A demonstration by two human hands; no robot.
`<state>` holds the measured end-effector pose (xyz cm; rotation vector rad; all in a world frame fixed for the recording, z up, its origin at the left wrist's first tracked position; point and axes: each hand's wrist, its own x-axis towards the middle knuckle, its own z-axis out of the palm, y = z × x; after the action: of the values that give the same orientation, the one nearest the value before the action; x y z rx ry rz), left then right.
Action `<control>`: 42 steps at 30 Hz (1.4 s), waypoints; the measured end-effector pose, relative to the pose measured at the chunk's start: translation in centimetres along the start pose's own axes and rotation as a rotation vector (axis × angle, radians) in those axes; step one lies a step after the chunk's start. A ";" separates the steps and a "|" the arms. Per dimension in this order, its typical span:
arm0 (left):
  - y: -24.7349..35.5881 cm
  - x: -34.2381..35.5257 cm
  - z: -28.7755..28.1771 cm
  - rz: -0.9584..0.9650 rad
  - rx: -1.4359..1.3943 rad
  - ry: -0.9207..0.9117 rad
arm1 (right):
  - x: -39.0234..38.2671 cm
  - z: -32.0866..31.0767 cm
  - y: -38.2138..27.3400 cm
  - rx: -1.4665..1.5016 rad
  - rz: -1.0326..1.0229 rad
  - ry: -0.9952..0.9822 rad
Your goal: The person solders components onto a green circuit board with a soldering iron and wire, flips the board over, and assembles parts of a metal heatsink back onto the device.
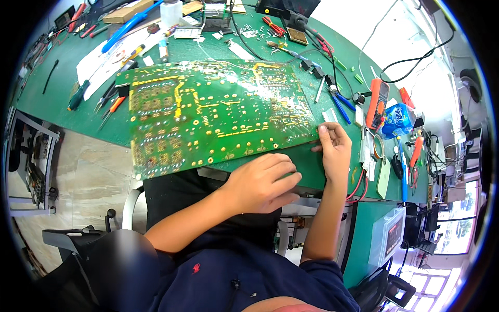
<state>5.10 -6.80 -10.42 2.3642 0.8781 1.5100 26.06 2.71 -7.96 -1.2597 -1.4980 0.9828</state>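
Observation:
A large green circuit board [228,112] with rows of gold pads and solder points lies over the front of the green workbench [67,125], its near left corner jutting past the bench edge. At its near right corner, my right hand [334,148] grips the board, thumb on top and fingers curled at the edge. Just below the board's near edge is my left hand [262,183], fingers loosely bent and a little apart, with nothing visible in them. Its thumb and palm are hidden. Blue-handled pliers [340,106] lie right of the board.
To the left lie a green-handled screwdriver [78,95], orange-handled tweezers or pliers [115,106] and papers [99,70]. On the right are an orange multimeter [378,104], a blue packet [397,122] and a phone [383,178]. Cables and small parts crowd the far side.

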 end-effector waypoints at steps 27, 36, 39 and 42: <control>-3.9 8.0 -17.4 -0.190 0.734 -0.308 | 23.7 6.5 -2.9 0.619 0.336 -0.031; -8.4 7.4 -17.5 -0.181 0.869 -0.429 | 30.8 8.2 -0.8 0.550 0.131 0.052; -9.4 7.5 -17.8 -0.167 0.861 -0.436 | 31.2 7.6 -1.1 0.480 0.059 0.103; -9.8 7.5 -18.1 -0.239 0.864 -0.480 | 29.6 5.5 -2.2 0.342 -0.054 0.204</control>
<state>-12.17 2.79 -1.05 2.7993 1.8326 0.4355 18.42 31.52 -2.87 -1.0343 -1.1442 0.9936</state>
